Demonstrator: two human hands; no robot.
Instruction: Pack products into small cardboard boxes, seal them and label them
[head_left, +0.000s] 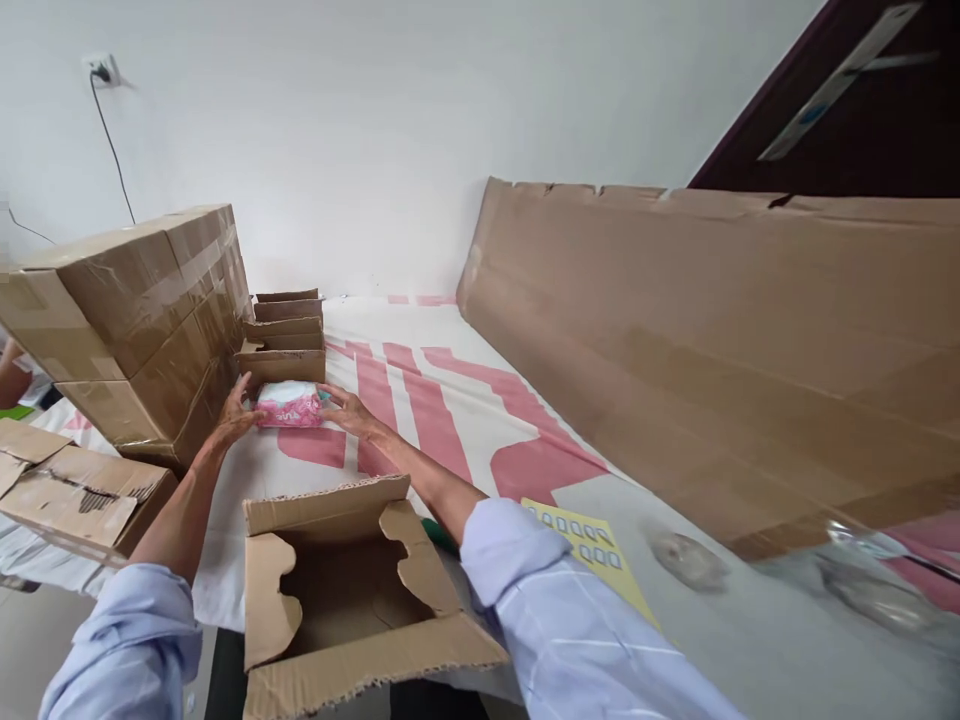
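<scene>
A pink and white soft packet [289, 405] lies on the white and pink table cover [420, 400], in front of a small open brown box [283, 360]. My left hand [236, 410] presses its left end and my right hand [346, 408] its right end, fingers curved around it. Both arms, in light blue sleeves, reach forward over an open empty cardboard box [352, 590] near me.
Taped cardboard cartons [142, 310] are stacked at the left, with a flattened carton [67, 490] below them. Two more small open boxes [289, 310] stand behind the first. A long cardboard sheet [712, 350] leans at the right. A yellow sheet [592, 550] lies near my right sleeve.
</scene>
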